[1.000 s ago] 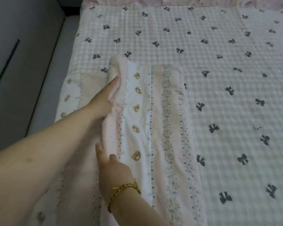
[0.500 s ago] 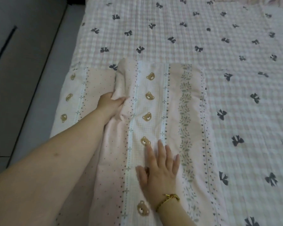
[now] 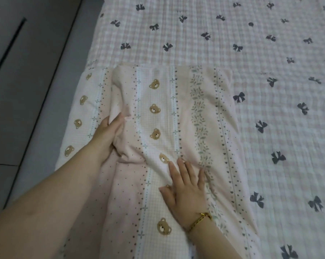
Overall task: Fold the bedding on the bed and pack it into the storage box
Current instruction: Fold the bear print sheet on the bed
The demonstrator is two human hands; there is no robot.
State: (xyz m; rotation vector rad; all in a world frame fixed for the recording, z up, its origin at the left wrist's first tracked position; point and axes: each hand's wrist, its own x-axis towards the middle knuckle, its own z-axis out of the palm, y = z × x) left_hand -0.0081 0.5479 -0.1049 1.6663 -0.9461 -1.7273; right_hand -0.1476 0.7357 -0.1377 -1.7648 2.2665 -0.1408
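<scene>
A pale pink quilt [image 3: 195, 113] with stripes of bear faces, dots, hearts and leaves lies lengthwise on the bed, its right part folded over onto the rest. My left hand [image 3: 107, 135] grips the bunched left edge of that folded layer, fingers tucked under the cloth. Lower down, my right hand [image 3: 186, 189], with a gold bracelet at the wrist, presses flat on the folded layer with its fingers spread. The cloth is wrinkled between the two hands. No storage box is in view.
Under the quilt lies a pink checked bedsheet [image 3: 270, 90] with dark bow prints, stretching far and right. The bed's left edge borders a grey floor [image 3: 36, 81]. A dark line in a grey panel [image 3: 6, 49] runs along the far left.
My left hand has gone from lying flat on the fold's edge to gripping it. My right hand has moved right, from that edge onto the folded layer, and lies flat.
</scene>
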